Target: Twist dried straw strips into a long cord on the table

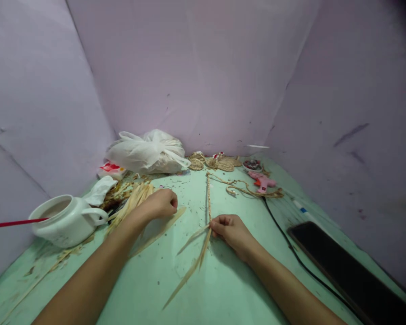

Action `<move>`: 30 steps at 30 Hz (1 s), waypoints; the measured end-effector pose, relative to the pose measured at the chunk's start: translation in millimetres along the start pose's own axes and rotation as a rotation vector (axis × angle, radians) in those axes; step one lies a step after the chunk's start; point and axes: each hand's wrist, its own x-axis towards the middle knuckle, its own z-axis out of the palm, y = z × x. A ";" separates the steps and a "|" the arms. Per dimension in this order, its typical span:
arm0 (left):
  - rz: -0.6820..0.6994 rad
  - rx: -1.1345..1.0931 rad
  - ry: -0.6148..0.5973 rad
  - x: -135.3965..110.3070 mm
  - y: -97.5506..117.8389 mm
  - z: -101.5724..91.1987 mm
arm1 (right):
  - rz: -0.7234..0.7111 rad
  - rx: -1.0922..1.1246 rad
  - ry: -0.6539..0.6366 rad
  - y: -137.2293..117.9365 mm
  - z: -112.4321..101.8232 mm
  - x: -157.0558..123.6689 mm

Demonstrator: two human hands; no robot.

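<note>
My right hand [230,232] pinches a thin straw braid [209,196] at its lower end. The braid runs straight away from me over the green tabletop. Loose flat strands [191,271] fan out below the pinch, toward me and to the left. Curled closed, my left hand [163,203] is beside a bundle of dry straw strips [135,201]. A single pale strip [162,232] passes close by this fist, and whether the fingers grip it is hidden.
A white pot [66,230] with a red stick stands left. Behind are a white plastic bag [152,153] and woven straw pieces [223,163]. A pink glue gun [263,182], its black cord [291,246], and a dark flat device [341,266] lie right. Walls enclose the table.
</note>
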 end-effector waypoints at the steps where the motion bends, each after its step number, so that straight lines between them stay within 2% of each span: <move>1: 0.003 0.040 -0.002 -0.9 4.0 2.1 | -0.004 0.000 -0.006 1.1 -0.3 0.8; 4: -0.058 0.184 -0.021 -3.3 11.9 9.4 | -0.014 0.003 -0.021 3.4 -0.7 2.3; 8: -0.141 0.308 0.021 -1.8 12.5 18.2 | 0.001 -0.002 0.004 2.4 -0.4 1.8; 11: -0.048 0.135 -0.004 -3.0 15.9 19.5 | -0.005 0.003 0.003 1.4 -0.4 1.1; 15: 0.099 -0.243 -0.179 -10.7 31.1 21.0 | -0.024 -0.004 -0.005 2.3 -0.7 1.3; 19: 0.116 -0.421 -0.279 -13.3 39.5 27.2 | -0.052 -0.004 -0.002 3.9 -1.0 2.4; 30: 0.073 -0.636 -0.360 -7.2 40.8 33.4 | -0.059 -0.009 0.001 4.2 -1.1 4.4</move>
